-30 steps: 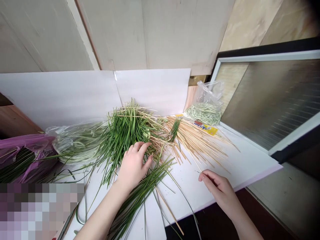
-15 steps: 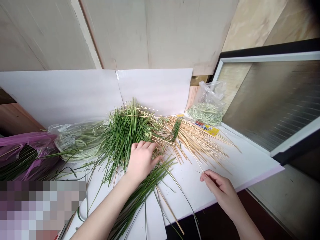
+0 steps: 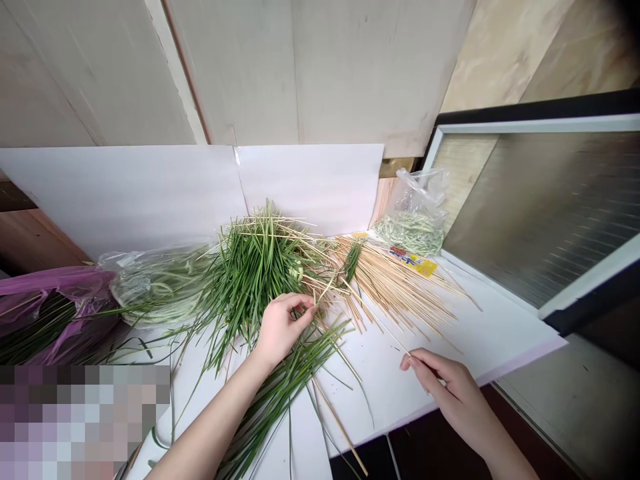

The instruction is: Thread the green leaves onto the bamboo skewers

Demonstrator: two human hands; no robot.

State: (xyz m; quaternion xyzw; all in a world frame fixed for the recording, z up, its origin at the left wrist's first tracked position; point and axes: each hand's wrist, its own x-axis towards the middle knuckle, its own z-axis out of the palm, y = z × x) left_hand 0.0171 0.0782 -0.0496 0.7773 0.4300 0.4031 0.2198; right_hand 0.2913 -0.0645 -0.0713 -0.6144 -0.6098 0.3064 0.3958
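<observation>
My right hand (image 3: pixel 447 383) pinches the near end of a thin bamboo skewer (image 3: pixel 383 325), which points up and left over the table. My left hand (image 3: pixel 285 327) is closed in a pinch on a short pale green stalk piece (image 3: pixel 327 288), close to the skewer's far end. Whether the two touch is unclear. Just beyond my left hand rises a heap of cut chives (image 3: pixel 260 260) with a few skewers lying across its top. Under my left forearm lies a bundle of long chives (image 3: pixel 295 377).
Many loose skewers (image 3: pixel 400 287) fan out at the right, with a small chive bundle (image 3: pixel 353 259) on them. A clear bag of green strips (image 3: pixel 413 223) stands behind. Leftward lie a clear bag of pale stalks (image 3: pixel 160 280) and a pink bag (image 3: pixel 95 300). A window frame (image 3: pixel 530 127) borders the right.
My left hand has lifted slightly from the pile and now pinches a short pale stalk piece. My right hand has shifted a little downward, still holding the skewer.
</observation>
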